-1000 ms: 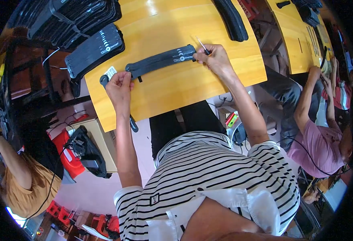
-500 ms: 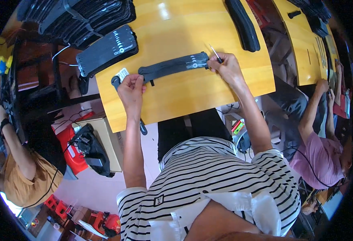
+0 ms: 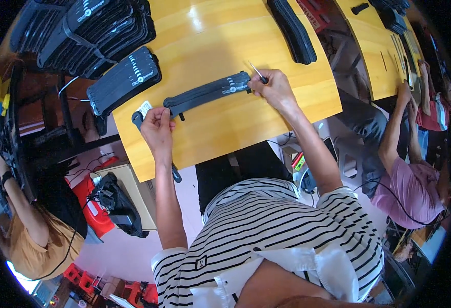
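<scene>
A long, dark grey fabric strip [image 3: 205, 95] with pale printing near its right end lies across the table before me. At its left end, my left hand [image 3: 157, 134] is closed, thumb and fingertips pinched on the edge. Closed around a small pointed tool [image 3: 262, 78] with a black handle and thin metal shaft, my right hand [image 3: 276, 92] touches the strip's right end. Short black tabs [image 3: 182, 117] stick out from the strip. Beside my left hand are a white label [image 3: 145, 108] and a dark band [image 3: 176, 174], partly hidden under that hand and forearm.
Stacked dark strips [image 3: 125, 80] lie at the table's left edge, with a taller bundled pile [image 3: 92, 36] behind. Another dark stack [image 3: 292, 31] is at the far right of the yellow table [image 3: 225, 136]. People sit on both sides; a cardboard box [image 3: 137, 192] stands below left.
The whole view has shifted, so the table, strip and stacks appear further left. Both hands keep their places at the strip's ends, and the pointed tool stays in my right hand.
</scene>
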A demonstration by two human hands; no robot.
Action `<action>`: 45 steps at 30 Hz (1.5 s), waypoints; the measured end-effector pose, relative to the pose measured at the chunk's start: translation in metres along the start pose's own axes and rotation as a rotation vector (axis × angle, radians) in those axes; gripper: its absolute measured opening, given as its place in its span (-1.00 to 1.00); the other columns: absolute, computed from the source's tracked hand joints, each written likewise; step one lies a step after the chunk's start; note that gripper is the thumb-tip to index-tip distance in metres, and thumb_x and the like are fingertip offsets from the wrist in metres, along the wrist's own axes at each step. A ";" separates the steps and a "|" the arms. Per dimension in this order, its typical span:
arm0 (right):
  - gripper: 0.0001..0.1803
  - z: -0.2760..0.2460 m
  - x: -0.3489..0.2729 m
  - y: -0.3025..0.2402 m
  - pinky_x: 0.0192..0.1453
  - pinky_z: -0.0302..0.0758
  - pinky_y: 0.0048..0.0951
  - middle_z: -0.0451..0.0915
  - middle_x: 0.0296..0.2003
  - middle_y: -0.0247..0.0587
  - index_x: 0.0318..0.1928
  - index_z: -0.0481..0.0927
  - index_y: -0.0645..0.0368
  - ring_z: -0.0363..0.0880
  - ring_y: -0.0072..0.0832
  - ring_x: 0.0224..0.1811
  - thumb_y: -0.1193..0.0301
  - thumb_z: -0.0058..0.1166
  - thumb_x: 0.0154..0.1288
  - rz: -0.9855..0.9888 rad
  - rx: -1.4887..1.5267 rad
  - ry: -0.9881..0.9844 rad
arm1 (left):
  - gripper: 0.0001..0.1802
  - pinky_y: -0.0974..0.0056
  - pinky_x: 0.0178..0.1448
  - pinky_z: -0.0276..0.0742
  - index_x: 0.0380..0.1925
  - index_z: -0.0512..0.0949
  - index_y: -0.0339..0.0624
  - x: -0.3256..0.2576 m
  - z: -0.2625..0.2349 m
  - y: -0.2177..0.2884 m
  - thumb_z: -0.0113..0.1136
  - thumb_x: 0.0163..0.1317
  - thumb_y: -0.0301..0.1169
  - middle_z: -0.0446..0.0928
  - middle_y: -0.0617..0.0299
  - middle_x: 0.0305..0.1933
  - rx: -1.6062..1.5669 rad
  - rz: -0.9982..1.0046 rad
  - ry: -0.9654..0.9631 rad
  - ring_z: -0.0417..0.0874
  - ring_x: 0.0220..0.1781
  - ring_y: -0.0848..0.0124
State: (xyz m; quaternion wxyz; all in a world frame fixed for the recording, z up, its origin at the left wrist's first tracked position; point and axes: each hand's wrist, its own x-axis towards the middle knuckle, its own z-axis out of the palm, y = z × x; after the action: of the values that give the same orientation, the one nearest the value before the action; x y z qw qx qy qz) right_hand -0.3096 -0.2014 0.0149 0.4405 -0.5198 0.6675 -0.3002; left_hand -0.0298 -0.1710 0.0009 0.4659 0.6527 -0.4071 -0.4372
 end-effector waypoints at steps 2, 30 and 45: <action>-0.88 0.000 0.001 0.003 -0.51 0.38 -0.52 0.52 -0.71 -0.27 -0.55 0.59 0.22 0.48 -0.60 -0.64 0.43 0.13 0.01 -0.033 0.020 0.022 | -0.95 0.56 -0.55 0.31 -0.42 0.48 -0.31 0.001 0.002 0.001 0.10 0.18 -0.54 0.44 0.33 -0.54 0.008 -0.006 -0.002 0.39 -0.62 0.65; -0.88 0.005 -0.002 0.001 -0.37 0.47 -0.29 0.54 -0.64 -0.05 -0.55 0.56 0.22 0.57 -0.22 -0.54 0.42 0.10 -0.01 -0.052 -0.168 0.115 | -0.91 0.53 -0.59 0.28 -0.49 0.49 -0.34 -0.001 0.006 0.007 0.15 0.14 -0.54 0.44 0.32 -0.61 0.109 0.025 0.042 0.39 -0.66 0.63; -0.86 0.004 -0.001 -0.004 -0.35 0.44 -0.25 0.51 -0.65 -0.04 -0.53 0.53 0.21 0.55 -0.18 -0.52 0.40 0.11 0.00 -0.029 -0.218 0.124 | -0.89 0.51 -0.60 0.30 -0.52 0.49 -0.36 0.002 0.007 0.001 0.18 0.11 -0.53 0.46 0.29 -0.63 0.094 0.058 0.072 0.41 -0.67 0.62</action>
State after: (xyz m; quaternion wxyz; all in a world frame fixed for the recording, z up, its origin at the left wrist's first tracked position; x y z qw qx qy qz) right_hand -0.3040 -0.2008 0.0165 0.3350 -0.5545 0.7147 -0.2637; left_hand -0.0354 -0.1750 -0.0002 0.4618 0.6770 -0.4290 -0.3799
